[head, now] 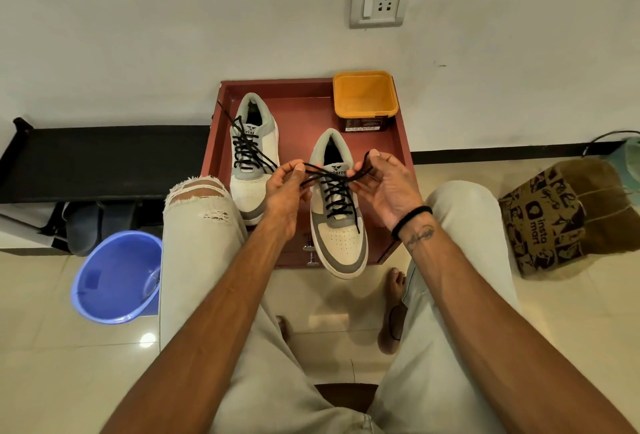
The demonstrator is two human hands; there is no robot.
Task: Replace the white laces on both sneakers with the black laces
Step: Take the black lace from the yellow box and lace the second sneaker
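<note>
Two grey-and-cream sneakers stand on a red tray-like stand (398, 142). The left sneaker (254, 156) is laced in black, one loose end trailing over the tray's left rim. The right sneaker (337, 211) also carries a black lace (334, 196) crossed up its eyelets. My left hand (285, 196) pinches one end of that lace above the tongue. My right hand (386, 184) pinches the other end between thumb and fingers. The two ends cross over the tongue. No white laces are in view.
An orange tub (365, 99) sits at the tray's back right corner. A blue bucket (116, 277) stands on the floor at left beside a black shoe rack (104, 159). A printed paper bag (561, 215) is at right. My knees flank the tray.
</note>
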